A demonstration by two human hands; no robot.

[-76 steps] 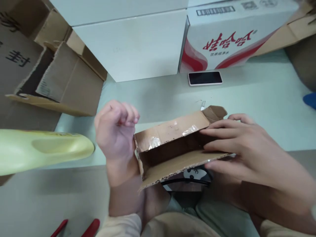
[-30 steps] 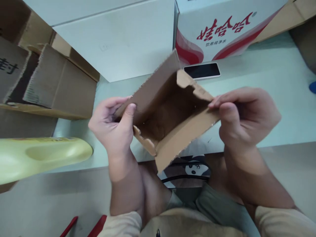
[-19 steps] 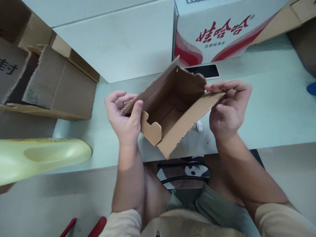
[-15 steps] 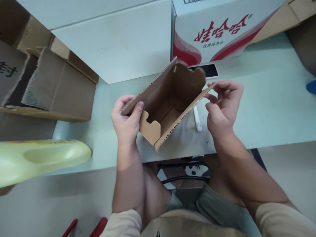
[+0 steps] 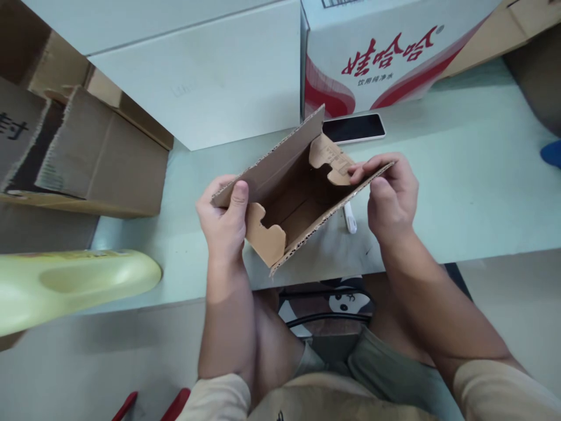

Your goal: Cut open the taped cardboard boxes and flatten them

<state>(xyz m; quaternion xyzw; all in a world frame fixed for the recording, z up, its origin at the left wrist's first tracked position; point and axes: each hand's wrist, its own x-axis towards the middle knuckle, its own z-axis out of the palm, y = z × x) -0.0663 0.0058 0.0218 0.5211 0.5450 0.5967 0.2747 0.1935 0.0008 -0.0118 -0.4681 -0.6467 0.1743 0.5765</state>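
Observation:
A small brown cardboard box (image 5: 280, 158) is tilted between my hands, its top facing me and its long flaps standing up. My left hand (image 5: 223, 219) grips the left end, thumb on the inner face of the far flap. The near-left notched end flap (image 5: 267, 237) is folded inward. My right hand (image 5: 392, 199) holds the corner of the near long flap, with fingertips touching the other notched end flap (image 5: 333, 161), which leans over the opening. The inside of the box is dark and looks bare.
A phone (image 5: 355, 127) and a white slim object (image 5: 349, 219) lie on the pale table (image 5: 473, 193). Behind stand a white box (image 5: 201, 88) and a red-and-white carton (image 5: 377, 64). Cardboard boxes (image 5: 123, 158) and a yellow bottle (image 5: 79, 286) are at the left.
The right end flap has swung inward over the opening under my right fingers. My right hand has moved slightly down along the box; my left hand keeps its grip.

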